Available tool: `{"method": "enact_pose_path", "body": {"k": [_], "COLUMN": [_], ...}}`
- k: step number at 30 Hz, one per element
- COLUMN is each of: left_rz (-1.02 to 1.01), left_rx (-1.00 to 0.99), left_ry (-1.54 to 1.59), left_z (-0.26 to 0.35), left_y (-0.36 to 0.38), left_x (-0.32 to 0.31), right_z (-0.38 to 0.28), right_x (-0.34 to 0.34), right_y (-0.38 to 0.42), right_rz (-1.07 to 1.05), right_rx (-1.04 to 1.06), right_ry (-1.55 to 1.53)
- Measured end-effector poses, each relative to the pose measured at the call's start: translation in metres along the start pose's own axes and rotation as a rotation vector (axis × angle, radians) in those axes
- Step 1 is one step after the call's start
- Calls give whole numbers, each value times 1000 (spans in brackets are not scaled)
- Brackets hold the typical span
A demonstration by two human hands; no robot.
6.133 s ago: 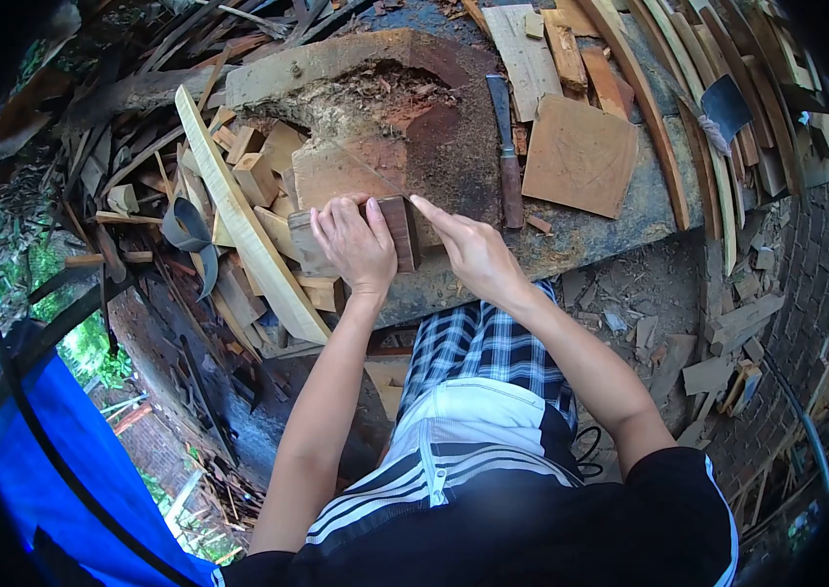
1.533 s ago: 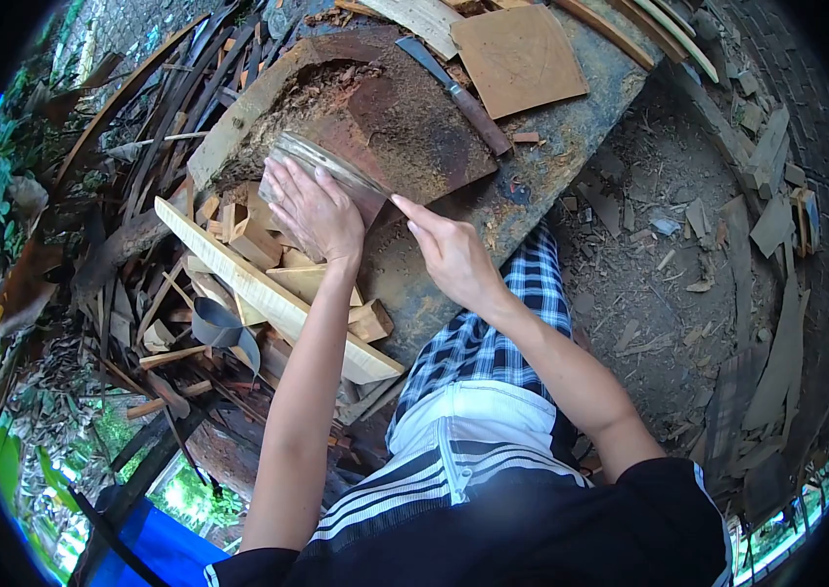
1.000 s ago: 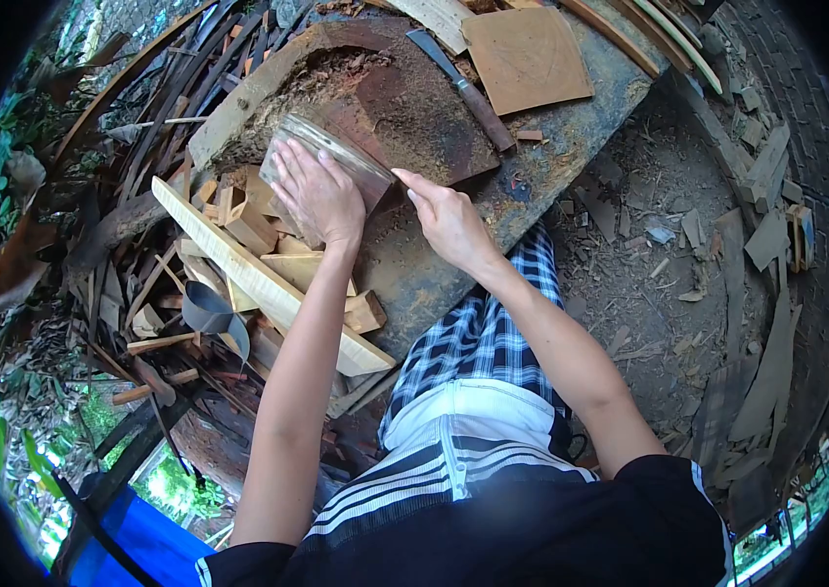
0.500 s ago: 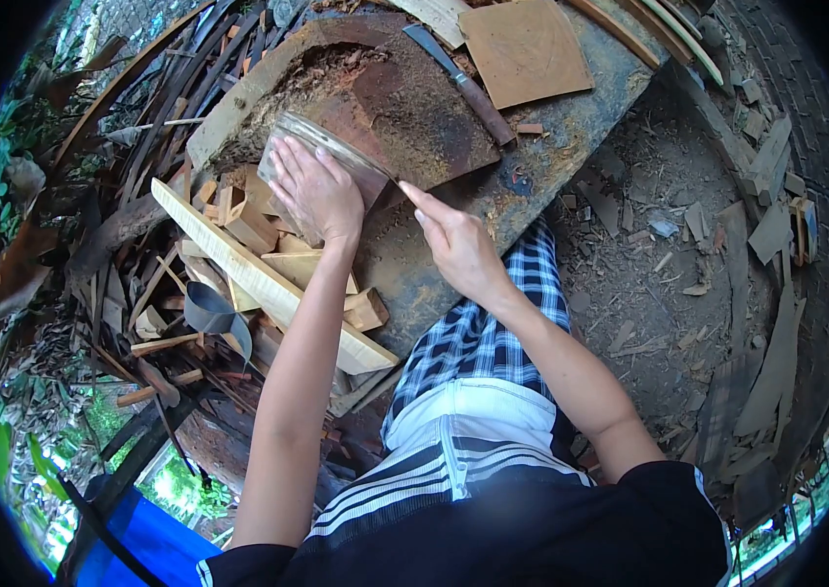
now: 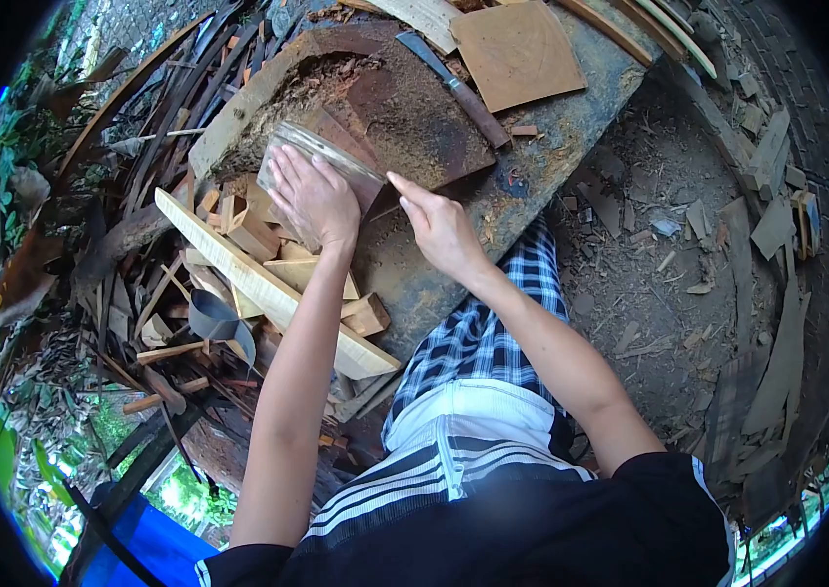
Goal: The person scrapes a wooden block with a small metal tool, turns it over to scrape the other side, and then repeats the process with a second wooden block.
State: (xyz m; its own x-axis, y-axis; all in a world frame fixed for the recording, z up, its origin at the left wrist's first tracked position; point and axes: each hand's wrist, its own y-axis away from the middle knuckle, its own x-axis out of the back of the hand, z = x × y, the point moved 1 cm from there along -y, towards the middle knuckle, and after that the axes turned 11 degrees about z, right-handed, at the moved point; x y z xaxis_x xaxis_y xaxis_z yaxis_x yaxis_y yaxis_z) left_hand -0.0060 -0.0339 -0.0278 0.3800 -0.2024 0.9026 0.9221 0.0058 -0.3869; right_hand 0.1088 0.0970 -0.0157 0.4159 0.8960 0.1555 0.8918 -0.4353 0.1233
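Observation:
A flat wooden board (image 5: 367,182) stands tilted against a thick, worn wood block (image 5: 414,108). My left hand (image 5: 313,201) lies on the board's face with its fingers stretched out. Just right of the board's edge is my right hand (image 5: 439,225), its index finger pointing at the edge and the other fingers curled. Whatever that hand may hold is too small or hidden to make out. Behind my hands, a knife with a wooden handle (image 5: 479,112) rests on the block, beside a square wooden piece (image 5: 519,57).
A long pale plank (image 5: 238,266) and wood offcuts (image 5: 254,235) lie left of my left arm. A curved grey strip (image 5: 211,315) is further left. Wood scraps and chips cover the ground (image 5: 649,293) at right. A blue sheet (image 5: 155,548) shows at bottom left.
My right hand has shifted slightly left and up along the board's edge. My left hand stays on the board, and the whole view has shifted a little.

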Motion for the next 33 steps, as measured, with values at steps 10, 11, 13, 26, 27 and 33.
{"method": "enact_pose_path", "body": {"k": [10, 11, 13, 26, 27, 33], "left_rz": [1, 4, -49, -332, -326, -312], "left_rx": [13, 12, 22, -566, -504, -478], "left_ry": [-9, -6, 110, 76, 59, 72], "left_z": [-1, -3, -7, -17, -14, 6], "left_y": [1, 1, -2, 14, 17, 34], "left_x": [0, -1, 3, 35, 34, 30], "right_z": [16, 20, 23, 33, 32, 23], "right_x": [-8, -6, 2, 46, 45, 48], "right_y": [-5, -5, -5, 7, 7, -3], "right_rz": [12, 15, -71, -53, -61, -44], "right_rx": [56, 61, -167, -352, -355, -294], "right_ry": [-10, -9, -96, -216, -222, -231]}}
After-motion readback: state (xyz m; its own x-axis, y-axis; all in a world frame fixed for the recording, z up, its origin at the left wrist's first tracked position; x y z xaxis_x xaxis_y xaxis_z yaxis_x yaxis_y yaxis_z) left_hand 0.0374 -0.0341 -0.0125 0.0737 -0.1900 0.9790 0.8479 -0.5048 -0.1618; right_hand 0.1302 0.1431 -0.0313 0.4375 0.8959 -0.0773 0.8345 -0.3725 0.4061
